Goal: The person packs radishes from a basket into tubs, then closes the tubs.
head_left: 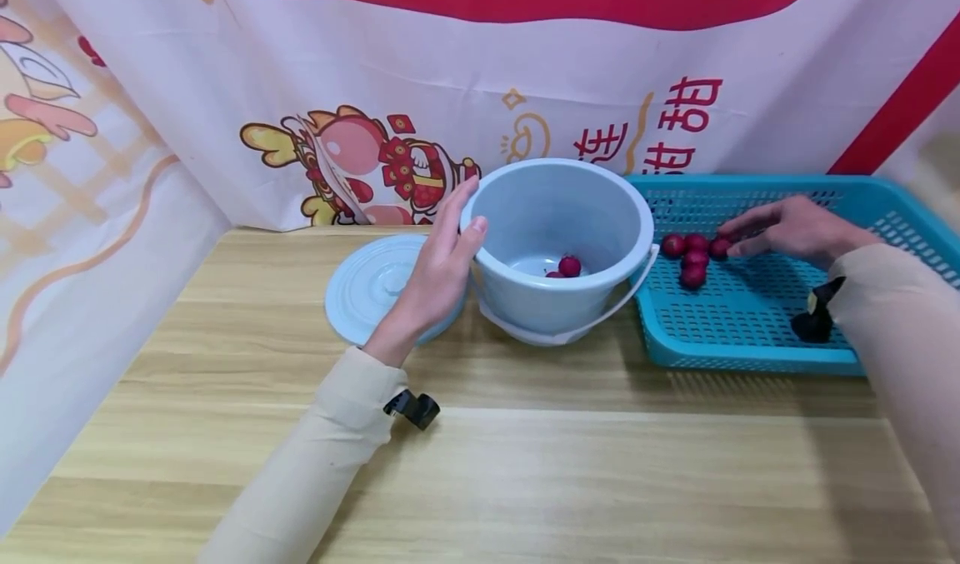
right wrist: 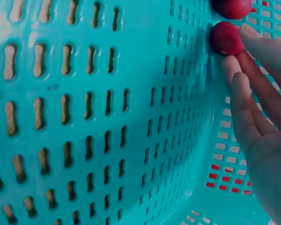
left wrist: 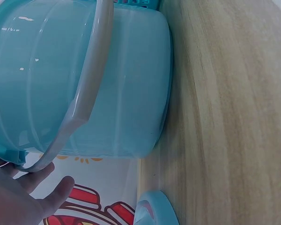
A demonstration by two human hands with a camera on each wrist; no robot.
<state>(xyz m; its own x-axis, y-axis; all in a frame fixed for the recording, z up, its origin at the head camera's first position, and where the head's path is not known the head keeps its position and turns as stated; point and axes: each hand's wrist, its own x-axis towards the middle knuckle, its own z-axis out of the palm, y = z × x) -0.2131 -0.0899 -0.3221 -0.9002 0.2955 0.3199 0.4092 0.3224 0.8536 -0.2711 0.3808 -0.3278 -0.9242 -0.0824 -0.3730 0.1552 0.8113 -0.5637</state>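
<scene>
A light-blue bucket (head_left: 558,306) stands upright with at least two small round dark-red fruits (head_left: 570,266) at its bottom. Against its left rim rests my left hand (head_left: 444,256), fingers extended along the outside and thumb at the rim. The bucket's pale handle (left wrist: 96,61) hangs down in front of its side. My right hand (head_left: 802,229) reaches into a turquoise perforated basket (head_left: 750,356). There its thumb and fingertips pinch one dark-red fruit (right wrist: 226,38). Several more of these fruits (head_left: 694,260) lie together just left of it.
A light-blue round lid (head_left: 367,285) lies on the wooden table (head_left: 525,481) left of the bucket, partly behind my left hand. The basket stands close to the bucket's right side. A printed white and red cloth (head_left: 420,72) hangs behind everything.
</scene>
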